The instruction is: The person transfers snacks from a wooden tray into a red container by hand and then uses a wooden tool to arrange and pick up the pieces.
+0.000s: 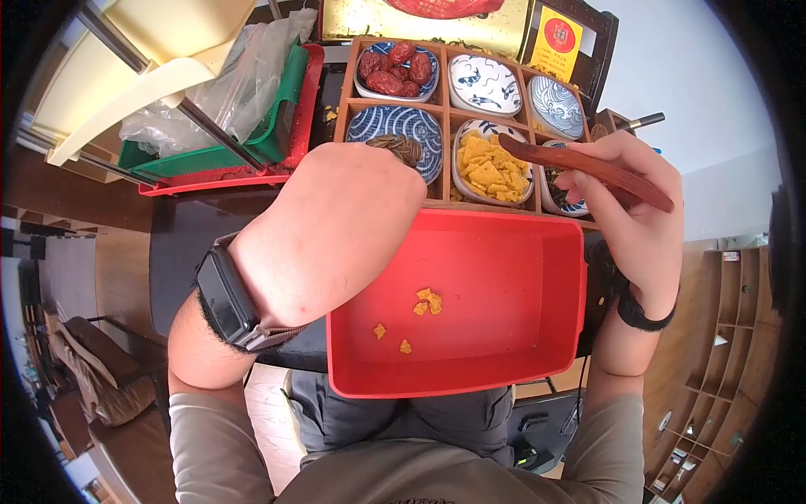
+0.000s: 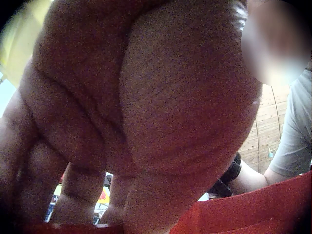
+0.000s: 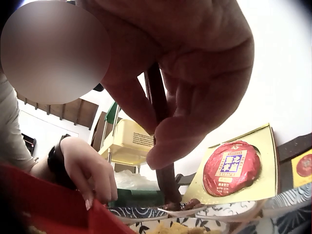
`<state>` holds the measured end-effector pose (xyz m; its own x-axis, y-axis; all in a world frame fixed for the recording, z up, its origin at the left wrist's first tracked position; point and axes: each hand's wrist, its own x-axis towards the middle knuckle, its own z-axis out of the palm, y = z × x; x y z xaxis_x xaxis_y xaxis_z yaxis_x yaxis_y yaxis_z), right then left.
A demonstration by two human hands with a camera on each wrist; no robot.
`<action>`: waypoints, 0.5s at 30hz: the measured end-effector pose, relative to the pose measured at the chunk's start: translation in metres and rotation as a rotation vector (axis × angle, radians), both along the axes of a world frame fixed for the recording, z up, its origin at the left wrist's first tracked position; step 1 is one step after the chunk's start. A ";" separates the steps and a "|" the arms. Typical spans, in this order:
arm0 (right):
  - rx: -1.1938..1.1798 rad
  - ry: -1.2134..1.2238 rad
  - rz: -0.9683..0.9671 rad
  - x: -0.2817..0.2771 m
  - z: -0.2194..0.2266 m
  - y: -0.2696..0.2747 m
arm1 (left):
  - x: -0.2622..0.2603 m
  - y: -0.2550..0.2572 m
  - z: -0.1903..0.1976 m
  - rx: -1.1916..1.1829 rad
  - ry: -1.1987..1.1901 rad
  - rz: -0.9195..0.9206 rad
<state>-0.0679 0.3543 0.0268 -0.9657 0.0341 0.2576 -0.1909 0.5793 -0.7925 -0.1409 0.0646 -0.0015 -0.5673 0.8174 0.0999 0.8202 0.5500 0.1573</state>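
My right hand (image 1: 642, 185) pinches a slim reddish-brown wooden tool (image 1: 600, 172) between thumb and fingers. Its rounded tip reaches over a patterned bowl (image 1: 460, 186) of yellow crisp pieces (image 1: 487, 168). The left hand (image 1: 336, 223), back upward in the head view, is at the far left corner of a red plastic bin (image 1: 504, 370). In the right wrist view its thumb and fingers (image 3: 108, 187) lie on either side of the bin's rim. Several small yellow pieces (image 1: 430, 299) lie on the bin's floor. Beyond that hand, a blue-patterned bowl (image 1: 369, 122) holds brown seeds (image 1: 403, 147).
A divided wooden tray (image 1: 445, 126) carries the bowls, including one of red dates (image 1: 395, 71) and a white bowl with blue figures (image 1: 485, 84). At left stand a green-and-red tray (image 1: 285, 109) with plastic bags (image 1: 218, 92) and a pale shelf (image 1: 134, 101) on metal posts.
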 end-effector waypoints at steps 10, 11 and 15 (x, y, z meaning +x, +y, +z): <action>-0.024 -0.065 -0.003 0.028 0.016 -0.021 | 0.000 -0.001 0.000 0.010 0.005 -0.001; -0.015 -0.100 0.007 0.030 0.017 -0.020 | 0.000 -0.001 0.000 0.016 0.003 -0.002; 0.110 -0.114 0.125 0.036 0.024 -0.027 | 0.000 0.000 0.000 0.027 -0.002 -0.003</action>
